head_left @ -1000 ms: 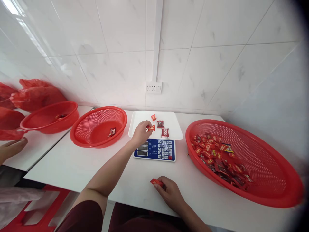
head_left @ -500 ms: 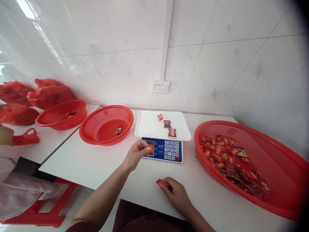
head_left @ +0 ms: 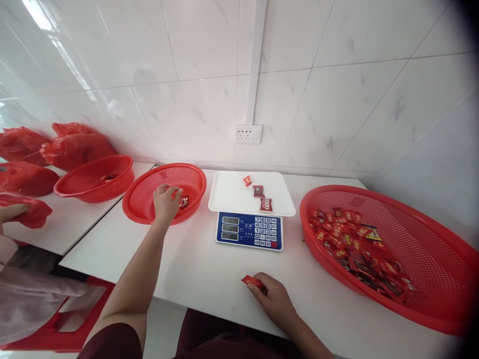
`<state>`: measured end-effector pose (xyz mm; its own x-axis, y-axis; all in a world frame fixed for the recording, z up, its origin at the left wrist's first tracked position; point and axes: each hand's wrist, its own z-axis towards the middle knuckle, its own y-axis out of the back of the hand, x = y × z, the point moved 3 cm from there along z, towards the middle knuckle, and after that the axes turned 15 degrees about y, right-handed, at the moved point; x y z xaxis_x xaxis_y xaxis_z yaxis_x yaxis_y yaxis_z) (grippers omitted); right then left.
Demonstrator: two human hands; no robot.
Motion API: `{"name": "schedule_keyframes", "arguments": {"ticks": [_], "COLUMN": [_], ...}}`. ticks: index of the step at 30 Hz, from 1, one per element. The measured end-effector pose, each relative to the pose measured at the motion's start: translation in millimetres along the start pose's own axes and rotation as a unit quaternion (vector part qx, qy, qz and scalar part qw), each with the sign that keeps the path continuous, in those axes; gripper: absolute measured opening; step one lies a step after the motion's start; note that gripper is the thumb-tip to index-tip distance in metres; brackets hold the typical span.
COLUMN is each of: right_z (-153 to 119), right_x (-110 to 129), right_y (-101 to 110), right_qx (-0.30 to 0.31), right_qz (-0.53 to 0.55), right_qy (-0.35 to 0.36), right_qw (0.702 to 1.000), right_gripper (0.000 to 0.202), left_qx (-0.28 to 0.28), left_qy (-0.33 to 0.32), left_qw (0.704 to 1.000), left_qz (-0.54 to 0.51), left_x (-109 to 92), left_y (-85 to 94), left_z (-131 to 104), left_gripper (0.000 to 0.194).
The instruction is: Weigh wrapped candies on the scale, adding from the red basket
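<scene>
My left hand (head_left: 166, 202) is over the middle red basket (head_left: 140, 218), fingers curled into a pinch; what they hold, if anything, cannot be made out against the red plastic. Beside the fingers, a dark red wrapped candy (head_left: 183, 201) lies in that basket. Resting at the table's front, my right hand (head_left: 275, 299) is closed on a red wrapped candy (head_left: 251, 281). A scale (head_left: 249, 230) with lit displays stands between the baskets. Three wrapped pieces lie apart on its white tray (head_left: 228, 197): a small orange-red one (head_left: 247, 181), a dark one (head_left: 258, 191) and a patterned one (head_left: 266, 204).
On the right, a large red basket (head_left: 430, 249) holds a pile of wrapped candies (head_left: 355, 249). Another red basket (head_left: 93, 187) and full red bags (head_left: 78, 147) stand at the left. A person's hand (head_left: 15, 212) there grips a red bag (head_left: 35, 214).
My left hand has moved left from the scale to the middle basket, uncovering the displays; its red candy is no longer visible. The other person's hand and red bag have shifted. My right hand has stayed put.
</scene>
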<state>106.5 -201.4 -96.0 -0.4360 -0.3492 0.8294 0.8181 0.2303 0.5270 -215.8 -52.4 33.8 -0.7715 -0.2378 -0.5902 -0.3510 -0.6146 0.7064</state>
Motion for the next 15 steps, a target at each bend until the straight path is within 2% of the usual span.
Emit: {"name": "schedule_keyframes", "arguments": {"ticks": [2, 5, 7, 10, 13, 15], "right_z": [0, 0, 0, -1, -2, -3], "right_x": [0, 0, 0, 0, -4, -7], "right_y": [0, 0, 0, 0, -1, -1], "right_qx": [-0.001, -0.002, -0.002, -0.002, -0.012, -0.03], "right_qz": [-0.002, -0.006, -0.008, -0.009, 0.015, 0.071], "right_qy": [0.003, 0.007, 0.009, 0.005, -0.002, -0.018], "right_qw": [1.0, 1.0, 1.0, 1.0, 1.0, 0.997], "right_gripper": [0.025, 0.025, 0.025, 0.026, 0.028, 0.03], "left_qx": [0.027, 0.087, 0.143, 0.24, 0.322, 0.378], "left_qy": [-0.054, -0.154, -0.21, -0.252, -0.287, -0.284], "left_qw": [0.997, 0.983, 0.967, 0.938, 0.901, 0.874], "left_qz": [0.046, 0.041, 0.021, -0.009, -0.054, -0.112], "left_x": [-14, -52, -82, -120, -141, -141], "left_y": [-16.3, -40.1, -54.6, -72.2, -77.4, -73.5], "left_z": [-6, -28, -44, -68, -98, -124], "left_gripper": [0.023, 0.025, 0.025, 0.022, 0.022, 0.023]}}
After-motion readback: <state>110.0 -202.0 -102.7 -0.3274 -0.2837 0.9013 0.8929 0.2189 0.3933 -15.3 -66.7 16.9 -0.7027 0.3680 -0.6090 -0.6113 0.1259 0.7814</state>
